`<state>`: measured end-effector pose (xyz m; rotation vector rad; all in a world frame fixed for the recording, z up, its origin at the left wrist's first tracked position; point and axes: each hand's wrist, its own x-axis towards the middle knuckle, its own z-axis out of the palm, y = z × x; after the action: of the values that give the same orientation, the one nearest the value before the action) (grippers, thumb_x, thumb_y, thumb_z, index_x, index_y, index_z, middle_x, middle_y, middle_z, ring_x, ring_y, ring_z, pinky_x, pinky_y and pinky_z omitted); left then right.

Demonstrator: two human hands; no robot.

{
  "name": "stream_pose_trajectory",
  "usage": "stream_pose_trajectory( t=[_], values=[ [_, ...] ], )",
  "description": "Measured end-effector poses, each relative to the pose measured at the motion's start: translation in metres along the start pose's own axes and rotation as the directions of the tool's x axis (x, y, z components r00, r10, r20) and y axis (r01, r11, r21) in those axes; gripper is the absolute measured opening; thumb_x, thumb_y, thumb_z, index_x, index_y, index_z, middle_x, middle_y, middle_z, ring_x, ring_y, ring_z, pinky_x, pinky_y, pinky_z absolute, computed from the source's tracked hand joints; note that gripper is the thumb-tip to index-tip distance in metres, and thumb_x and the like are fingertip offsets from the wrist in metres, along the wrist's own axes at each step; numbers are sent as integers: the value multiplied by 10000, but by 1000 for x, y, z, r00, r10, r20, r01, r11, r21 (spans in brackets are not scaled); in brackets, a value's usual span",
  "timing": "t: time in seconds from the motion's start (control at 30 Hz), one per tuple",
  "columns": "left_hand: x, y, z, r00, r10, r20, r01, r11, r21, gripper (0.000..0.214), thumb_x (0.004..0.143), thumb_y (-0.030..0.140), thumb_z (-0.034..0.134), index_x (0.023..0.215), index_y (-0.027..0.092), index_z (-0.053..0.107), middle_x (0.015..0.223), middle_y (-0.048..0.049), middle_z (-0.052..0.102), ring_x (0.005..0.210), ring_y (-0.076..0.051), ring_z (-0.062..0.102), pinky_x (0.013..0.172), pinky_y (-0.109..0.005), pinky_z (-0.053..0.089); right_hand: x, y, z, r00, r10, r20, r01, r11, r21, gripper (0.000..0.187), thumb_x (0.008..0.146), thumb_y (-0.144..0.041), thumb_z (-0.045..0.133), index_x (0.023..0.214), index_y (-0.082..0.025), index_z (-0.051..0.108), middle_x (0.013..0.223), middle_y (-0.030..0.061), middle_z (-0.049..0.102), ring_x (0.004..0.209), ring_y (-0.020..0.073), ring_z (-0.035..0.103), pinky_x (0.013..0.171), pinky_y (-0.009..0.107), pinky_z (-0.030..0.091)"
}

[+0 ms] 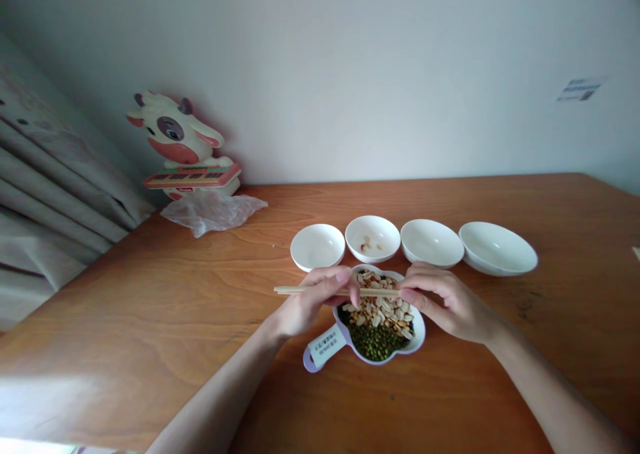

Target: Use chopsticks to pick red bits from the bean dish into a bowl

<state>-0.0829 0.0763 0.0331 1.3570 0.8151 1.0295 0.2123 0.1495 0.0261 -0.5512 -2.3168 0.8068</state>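
A pair of light wooden chopsticks (373, 293) lies level across the view, held at both ends by my hands. My left hand (313, 299) is closed around their left part, with the tips sticking out past it. At the other end, the fingers of my right hand (453, 302) pinch the sticks. Directly below is a white and lilac dish (419, 342) with a labelled handle (325, 347) pointing to the lower left. Peanut halves (384, 313) fill its upper part, green mung beans (377, 343) the near part. Some darker contents are partly hidden by my left hand.
Behind the dish stand several white bowls in a row. The second bowl (373, 224) from the left holds a few peanut pieces (367, 243). A cow-shaped toy keyboard (193, 154) and a crumpled clear plastic bag (213, 212) sit at the back left, near a curtain (65, 174).
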Motion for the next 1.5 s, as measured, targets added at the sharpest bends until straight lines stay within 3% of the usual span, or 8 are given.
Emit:
stream_pose_trajectory(
  t=[0.27,0.43,0.57,0.67,1.1,1.2,1.37,1.5],
  values=[
    [-3,-2,6,1000,25,18,-27,993,117,665,1148,721,448,776,194,611,811,-25,561,789,-194,493,753,-322,396,3,-3,6,997,-61,43,61,998,-12,330,1160,-320,627,858,-243,739,732,-11,691,716,176,606,723,360,493],
    [-4,-3,7,999,50,5,-51,985,165,782,1147,783,283,679,213,545,684,-7,447,665,-184,388,655,-342,312,4,-2,10,995,-23,-93,22,1000,-15,161,1135,-303,671,1071,-265,813,969,36,811,887,206,743,783,351,608],
    [-4,-5,7,990,129,-63,-115,973,199,680,1138,766,388,765,215,524,770,-2,468,757,-190,414,730,-335,366,2,5,9,966,48,-254,-41,999,36,152,1140,-306,661,1134,-280,811,1080,55,828,964,222,790,843,355,663],
    [-3,-4,9,993,89,-76,-77,985,154,597,1116,747,483,844,219,540,855,-8,504,818,-195,437,755,-322,390,0,11,8,946,73,-316,-64,997,41,161,1145,-321,654,1174,-303,812,1107,55,828,1004,241,793,854,368,662],
    [-5,-1,5,997,59,-57,-57,998,39,385,1067,560,689,959,235,515,912,0,468,844,-192,409,802,-318,400,0,13,6,927,45,-371,-51,999,-6,181,1152,-347,638,1087,-289,796,1046,64,805,947,246,768,803,379,643],
    [-5,-2,5,993,104,-64,-98,992,85,417,1099,605,641,947,235,522,917,-1,477,846,-191,422,803,-318,413,-1,14,6,927,44,-373,-51,999,-7,183,1154,-351,635,1087,-291,794,1035,64,798,943,248,762,793,380,637],
    [-3,2,1,993,118,22,-120,976,183,714,1150,763,327,733,221,529,766,-26,486,746,-204,448,732,-353,423,-1,16,7,917,51,-396,-58,998,-6,184,1152,-365,641,1099,-281,797,1030,68,803,939,251,761,794,388,637],
    [-2,4,-4,986,168,-20,-161,965,207,649,1143,732,436,738,227,484,749,-2,439,735,-196,400,725,-347,384,-2,15,7,918,55,-393,-65,998,-13,176,1154,-341,643,1101,-276,798,1031,59,801,940,236,758,805,373,627]
  ],
)
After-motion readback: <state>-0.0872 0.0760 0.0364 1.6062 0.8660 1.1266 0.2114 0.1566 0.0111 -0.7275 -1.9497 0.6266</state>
